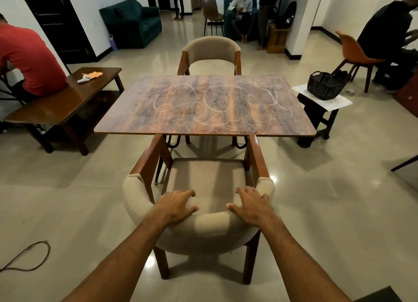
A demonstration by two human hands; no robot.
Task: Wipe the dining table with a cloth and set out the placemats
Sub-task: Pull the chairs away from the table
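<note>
Gripping the curved, beige padded back of an armchair (210, 226) at the desk's (203, 107) near edge, left hand (177, 205) and right hand (251, 205) curl over it. Rectangular, wood-grained and white-scribbled, the desk runs left-right; an orange cloth (94, 74) lies on a bench (67, 107) left of it.

The near chair (203, 177) stands before the dining table (203, 102), the far chair (211, 50) behind, bench (74, 98) left, basket (325, 85) right.

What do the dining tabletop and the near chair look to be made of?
The dining tabletop looks like wood-grain laminate: smooth satin sheen, thin rounded edge. The near chair has beige fabric-like padding, matte, on a glossy reddish-brown wooden frame.
</note>
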